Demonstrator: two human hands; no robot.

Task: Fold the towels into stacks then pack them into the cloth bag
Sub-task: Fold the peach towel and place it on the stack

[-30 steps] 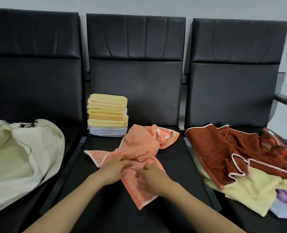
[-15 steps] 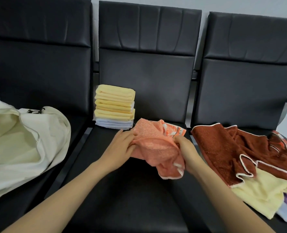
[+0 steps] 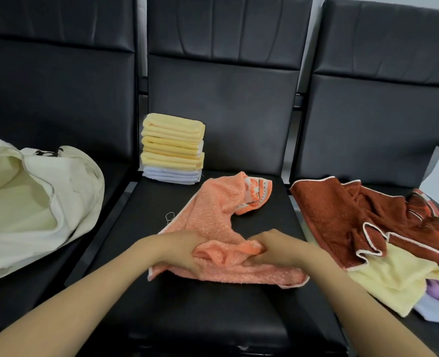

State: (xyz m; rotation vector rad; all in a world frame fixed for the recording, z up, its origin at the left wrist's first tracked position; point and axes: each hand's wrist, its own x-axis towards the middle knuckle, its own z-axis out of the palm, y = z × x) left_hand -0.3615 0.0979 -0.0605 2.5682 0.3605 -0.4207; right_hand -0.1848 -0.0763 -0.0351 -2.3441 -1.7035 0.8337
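Together, left hand (image 3: 179,251) and right hand (image 3: 277,249) fingers clutch the orange towel (image 3: 213,210), stretching away rightward.

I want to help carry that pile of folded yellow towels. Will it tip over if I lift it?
It might. The pile is tall and narrow, and its layers sit a little unevenly, so it could lean or slide apart unless you hold it from underneath. It's folded cloth, so it is probably soft and light and would squash, not break.
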